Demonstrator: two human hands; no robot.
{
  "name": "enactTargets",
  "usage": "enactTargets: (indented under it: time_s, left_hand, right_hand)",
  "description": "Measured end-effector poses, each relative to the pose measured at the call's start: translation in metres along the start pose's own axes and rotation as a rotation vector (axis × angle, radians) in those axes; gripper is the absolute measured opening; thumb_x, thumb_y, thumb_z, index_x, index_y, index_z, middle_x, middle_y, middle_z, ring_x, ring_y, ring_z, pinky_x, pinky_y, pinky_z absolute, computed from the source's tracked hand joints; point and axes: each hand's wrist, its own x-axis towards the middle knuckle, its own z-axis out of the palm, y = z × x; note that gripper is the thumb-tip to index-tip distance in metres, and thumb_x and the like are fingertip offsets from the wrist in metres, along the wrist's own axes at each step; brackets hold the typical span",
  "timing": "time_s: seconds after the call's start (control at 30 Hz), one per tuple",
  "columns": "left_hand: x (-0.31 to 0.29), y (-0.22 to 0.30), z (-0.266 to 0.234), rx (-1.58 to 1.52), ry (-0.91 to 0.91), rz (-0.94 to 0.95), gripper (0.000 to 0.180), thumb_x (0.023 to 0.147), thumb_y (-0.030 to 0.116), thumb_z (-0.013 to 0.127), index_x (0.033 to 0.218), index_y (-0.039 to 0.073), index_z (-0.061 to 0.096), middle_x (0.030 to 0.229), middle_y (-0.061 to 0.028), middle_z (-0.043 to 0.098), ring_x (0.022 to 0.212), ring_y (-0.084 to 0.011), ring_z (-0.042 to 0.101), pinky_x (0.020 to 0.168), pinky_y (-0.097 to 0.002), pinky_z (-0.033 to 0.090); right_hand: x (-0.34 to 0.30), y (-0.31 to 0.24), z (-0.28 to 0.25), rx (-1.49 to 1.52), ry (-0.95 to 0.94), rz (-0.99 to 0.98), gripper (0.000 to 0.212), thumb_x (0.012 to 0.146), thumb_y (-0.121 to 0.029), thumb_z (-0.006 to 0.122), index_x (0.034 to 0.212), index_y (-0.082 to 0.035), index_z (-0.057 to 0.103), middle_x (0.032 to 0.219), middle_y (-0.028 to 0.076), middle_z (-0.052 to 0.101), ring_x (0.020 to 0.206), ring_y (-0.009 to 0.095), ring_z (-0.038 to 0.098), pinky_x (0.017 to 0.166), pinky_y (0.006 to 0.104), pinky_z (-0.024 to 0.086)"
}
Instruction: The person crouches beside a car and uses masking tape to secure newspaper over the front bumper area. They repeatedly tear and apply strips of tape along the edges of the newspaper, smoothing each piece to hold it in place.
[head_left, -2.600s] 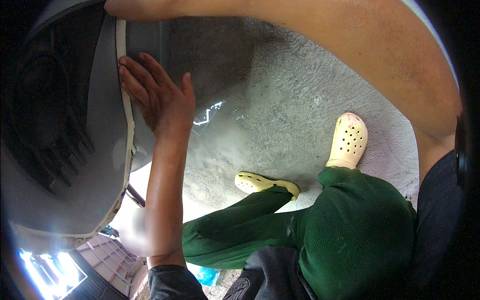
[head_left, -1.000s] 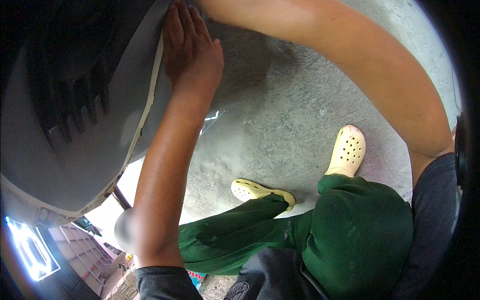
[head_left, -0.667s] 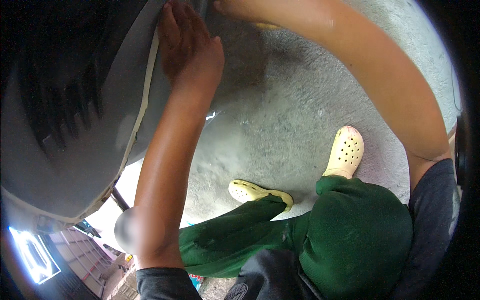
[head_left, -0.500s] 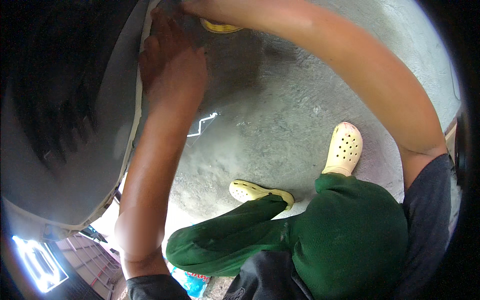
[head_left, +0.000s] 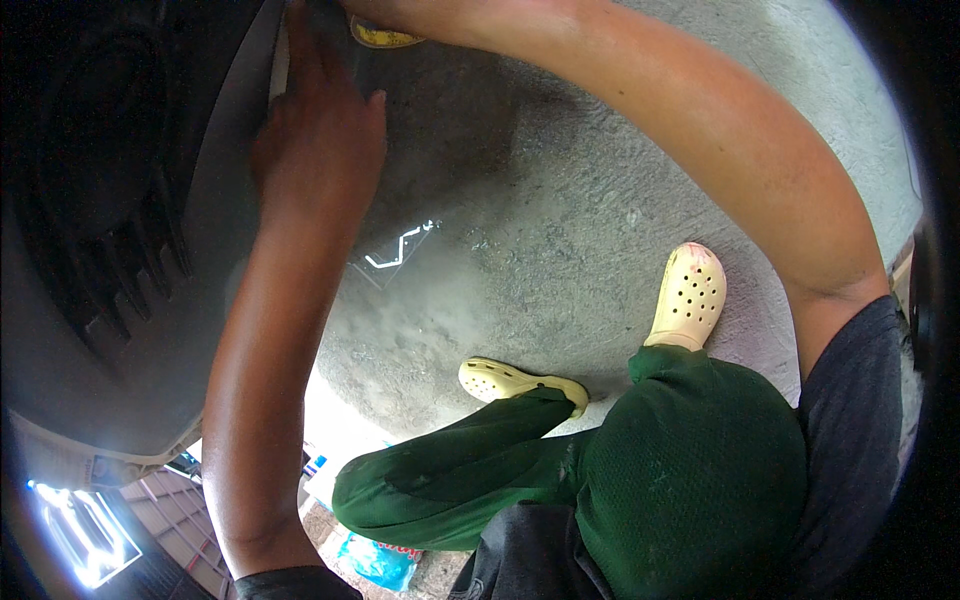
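Note:
A large dark, glossy curved panel (head_left: 130, 390), like a car's body part with slotted openings, fills the left side. My left hand (head_left: 322, 140) lies against its edge near the top, fingers stretched upward and thumb standing apart. A pale strip (head_left: 279, 70) runs along the panel's edge beside these fingers. My right arm reaches across the top from the right. Only a bit of my right hand (head_left: 375, 8) shows at the upper rim, its fingers hidden. Just below it is part of a yellow, rounded object (head_left: 385, 36), whose kind I cannot make out.
Below lies a grey concrete floor (head_left: 570, 200), with a bright light reflection on it. My legs in green trousers (head_left: 700, 450) and pale yellow clogs (head_left: 690, 290) are bent under me. A blue plastic packet (head_left: 378, 563) lies near my knee; a lit lamp (head_left: 85, 530) shows lower left.
My left hand and forearm have shifted left and a little upward along the panel's edge. The yellow object now appears farther left and higher. My right arm has moved slightly left.

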Motion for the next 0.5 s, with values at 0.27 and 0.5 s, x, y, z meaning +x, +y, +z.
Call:
enactTargets:
  time_s: [0.27, 0.5]
  left_hand:
    - [0.005, -0.018, 0.020, 0.084, 0.054, 0.048, 0.083, 0.102, 0.038, 0.065, 0.164, -0.001, 0.026, 0.173, -0.0231, 0.024, 0.106, -0.0442, 0.074, 0.083, -0.0486, 0.065]
    - [0.018, -0.012, 0.025, 0.017, 0.172, 0.109, 0.081, 0.103, 0.043, 0.064, 0.163, 0.001, 0.029, 0.174, -0.0217, 0.022, 0.111, -0.0421, 0.074, 0.082, -0.0481, 0.066]
  right_hand:
    - [-0.005, -0.006, 0.009, 0.045, -0.040, -0.049, 0.016, 0.095, -0.011, 0.059, 0.089, 0.001, 0.068, 0.084, 0.027, 0.072, 0.084, 0.046, 0.074, 0.073, 0.0543, 0.058]
    - [-0.006, 0.013, 0.013, -0.448, -0.093, -0.382, 0.016, 0.090, -0.023, 0.072, 0.082, -0.010, 0.073, 0.082, 0.014, 0.079, 0.079, 0.031, 0.080, 0.066, 0.0385, 0.062]
